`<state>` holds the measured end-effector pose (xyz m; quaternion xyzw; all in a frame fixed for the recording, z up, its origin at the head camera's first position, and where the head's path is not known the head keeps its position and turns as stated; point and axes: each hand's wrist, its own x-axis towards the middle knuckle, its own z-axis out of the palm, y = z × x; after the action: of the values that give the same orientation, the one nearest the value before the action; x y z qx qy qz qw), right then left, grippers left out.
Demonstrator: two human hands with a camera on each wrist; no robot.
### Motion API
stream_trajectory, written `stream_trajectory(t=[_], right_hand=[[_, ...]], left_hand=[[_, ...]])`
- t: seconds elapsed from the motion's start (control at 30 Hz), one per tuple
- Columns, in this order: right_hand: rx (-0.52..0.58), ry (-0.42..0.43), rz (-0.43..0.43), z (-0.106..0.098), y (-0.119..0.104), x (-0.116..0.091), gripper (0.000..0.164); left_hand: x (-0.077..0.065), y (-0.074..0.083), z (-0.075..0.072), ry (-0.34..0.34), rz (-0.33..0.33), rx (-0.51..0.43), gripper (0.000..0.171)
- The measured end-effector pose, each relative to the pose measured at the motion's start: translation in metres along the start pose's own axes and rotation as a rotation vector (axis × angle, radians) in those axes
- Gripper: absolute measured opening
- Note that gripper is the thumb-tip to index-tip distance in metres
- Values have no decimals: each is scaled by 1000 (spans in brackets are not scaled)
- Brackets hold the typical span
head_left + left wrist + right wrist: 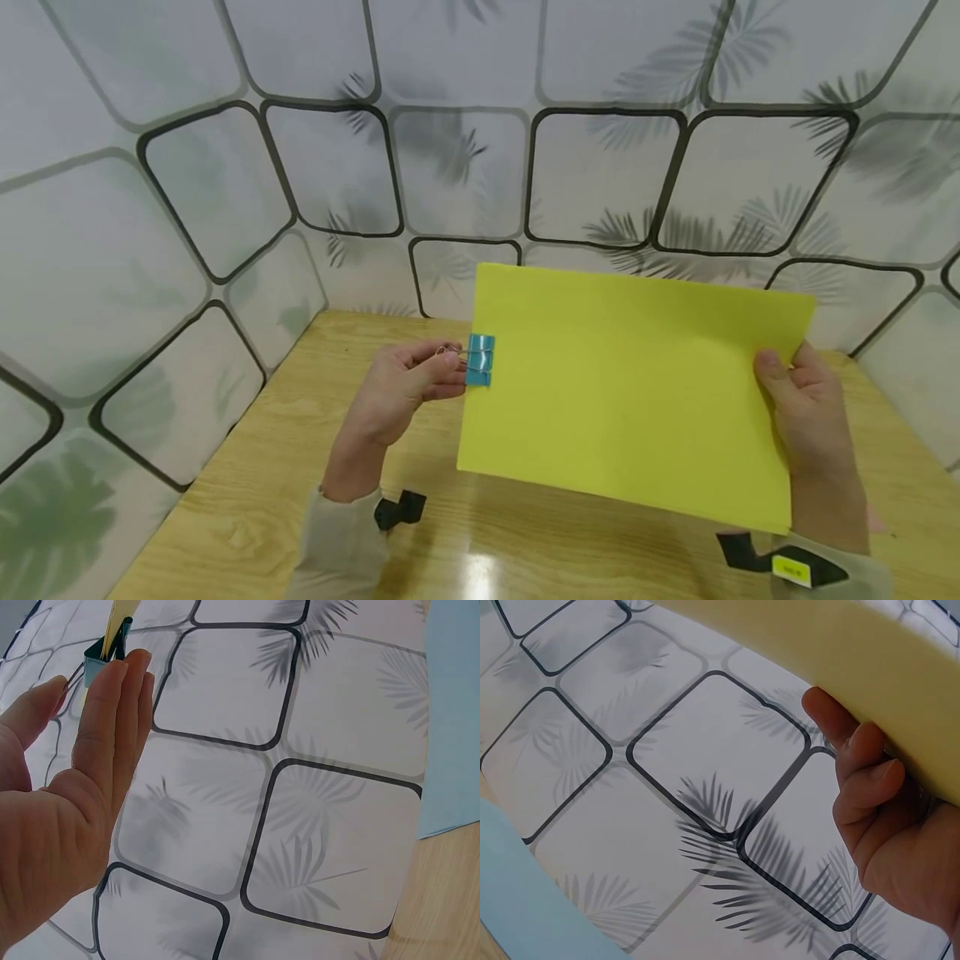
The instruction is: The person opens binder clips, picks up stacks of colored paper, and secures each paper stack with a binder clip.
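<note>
Fitting or removing a clip (480,360) on yellow paper (622,392), apparently.
Head view: the clip is pinched at one edge by the left hand (397,390), the opposite end by the right hand (816,408). Left wrist: thumb and fingers are narrowly parted. Right wrist: bent fingers are shown. Next, steady squeezing is likely required.

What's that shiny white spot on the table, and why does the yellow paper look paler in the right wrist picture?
Head view: the white spot looks like light glaring off the wooden table; right wrist view: the yellow paper looks washed out, maybe from the light or angle; left wrist view: the left hand looks shaded against the pale wall.
</note>
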<state>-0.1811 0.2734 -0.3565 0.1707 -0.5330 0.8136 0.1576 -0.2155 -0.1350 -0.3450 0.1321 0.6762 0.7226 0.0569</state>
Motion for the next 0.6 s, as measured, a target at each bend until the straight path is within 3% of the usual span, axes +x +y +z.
stream_trajectory(t=[0.43, 0.6], right_hand=[[-27, 40, -5, 1, 0, 1, 27], [-13, 9, -20, 4, 4, 2, 25]], left_hand=[[1, 0, 3, 7, -7, -13, 37], [1, 1, -1, 26, -25, -52, 42]])
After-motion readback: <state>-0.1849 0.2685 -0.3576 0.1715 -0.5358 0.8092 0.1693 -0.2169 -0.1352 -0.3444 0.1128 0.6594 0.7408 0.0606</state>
